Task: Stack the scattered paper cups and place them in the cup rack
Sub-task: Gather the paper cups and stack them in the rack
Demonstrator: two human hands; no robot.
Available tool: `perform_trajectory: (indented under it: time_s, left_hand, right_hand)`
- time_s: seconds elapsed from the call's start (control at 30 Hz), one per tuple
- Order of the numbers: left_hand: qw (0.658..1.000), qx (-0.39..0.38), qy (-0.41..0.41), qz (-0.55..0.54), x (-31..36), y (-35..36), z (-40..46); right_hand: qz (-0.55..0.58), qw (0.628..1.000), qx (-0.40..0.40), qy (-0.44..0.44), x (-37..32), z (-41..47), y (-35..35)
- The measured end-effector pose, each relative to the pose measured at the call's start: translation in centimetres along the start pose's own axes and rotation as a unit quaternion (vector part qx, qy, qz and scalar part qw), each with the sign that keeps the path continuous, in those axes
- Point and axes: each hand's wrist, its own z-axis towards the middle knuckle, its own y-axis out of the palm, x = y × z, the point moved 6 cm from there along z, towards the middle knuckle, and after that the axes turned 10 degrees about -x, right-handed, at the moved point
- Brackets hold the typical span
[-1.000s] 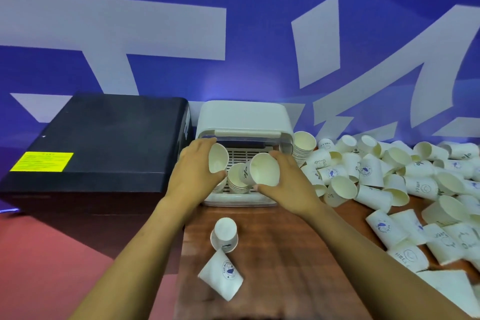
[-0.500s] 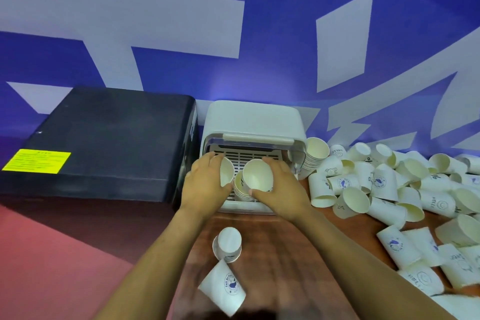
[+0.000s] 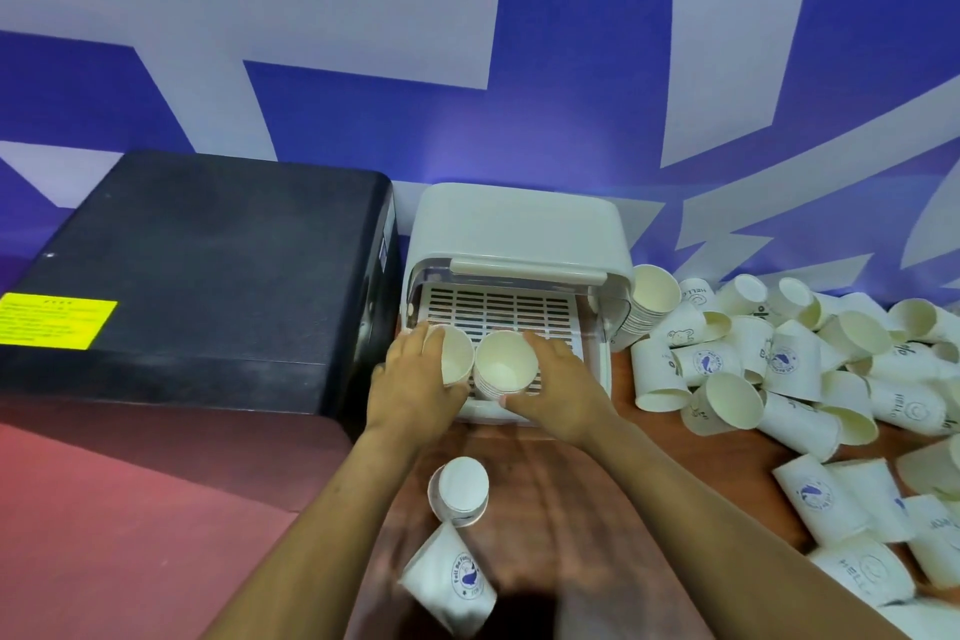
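White cup rack (image 3: 511, 234) sits at 12 o'clock on the table, loose cup pile (image 3: 810, 379) at 3 o'clock. Left hand (image 3: 413, 387) grasps a single cup (image 3: 456, 356); right hand (image 3: 558, 387) grasps a cup stack (image 3: 504, 369), both over the rack's slotted tray (image 3: 498, 309).

A blue wall (image 3: 571, 67) with large pale grey-white graphic shapes fills the upper view. A black box (image 3: 208, 275) bearing a yellow label (image 3: 54, 325) stands left. The brown wooden table (image 3: 545, 483) adjoins a reddish floor (image 3: 130, 535).
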Motion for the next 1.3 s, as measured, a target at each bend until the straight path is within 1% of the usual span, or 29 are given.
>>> perform_trajectory:
  time_s: [0.1, 0.23, 0.33, 0.4, 0.53, 0.6, 0.67, 0.83, 1.07, 1.2, 1.3]
  left_hand:
    - [1.000, -0.021, -0.012, -0.004, -0.7, 0.6, 0.2]
    - [0.999, -0.037, -0.002, -0.016, -0.6, 0.4, 0.3]
    - [0.999, -0.029, 0.012, -0.020, 0.2, -0.1, -0.4]
    - [0.999, -0.001, 0.036, -0.031, 1.3, -0.3, -1.3]
    - [0.988, 0.053, 0.131, -0.055, 5.2, 0.0, -3.4]
    - [0.983, 0.047, 0.166, -0.062, 7.5, 0.9, -4.2]
    - [0.981, 0.024, 0.188, -0.051, 9.7, 2.3, -4.6]
    - [0.977, -0.015, 0.208, -0.038, 14.5, 5.2, -4.8]
    - [0.980, -0.051, 0.195, 0.000, 20.3, 8.7, -3.7]
    - [0.987, -0.086, 0.127, 0.047, 22.0, 11.6, -1.9]
    - [0.991, -0.110, 0.076, 0.029, 23.0, 13.4, -0.3]
  right_hand:
    - [0.015, 1.000, -0.017, -0.001, 0.6, 0.2, 0.6]
    - [0.010, 0.999, -0.034, -0.003, 0.7, 0.1, 0.8]
    - [0.011, 1.000, -0.026, -0.006, 1.0, -0.5, 0.5]
    - [0.014, 1.000, -0.015, -0.012, 1.5, -1.4, 0.2]
    - [0.015, 1.000, -0.008, 0.017, 4.2, -3.8, -0.6]
    - [0.033, 0.999, 0.001, 0.034, 6.1, -5.1, -1.1]
    - [0.041, 0.998, 0.004, 0.043, 7.8, -6.6, -1.8]
    - [0.026, 0.997, 0.024, 0.070, 12.4, -9.3, -4.8]
    - [0.026, 0.996, 0.048, 0.075, 18.0, -10.1, -8.4]
    - [0.030, 0.995, 0.047, 0.077, 20.7, -9.6, -9.6]
    - [0.003, 0.996, 0.051, 0.072, 22.3, -9.0, -10.4]
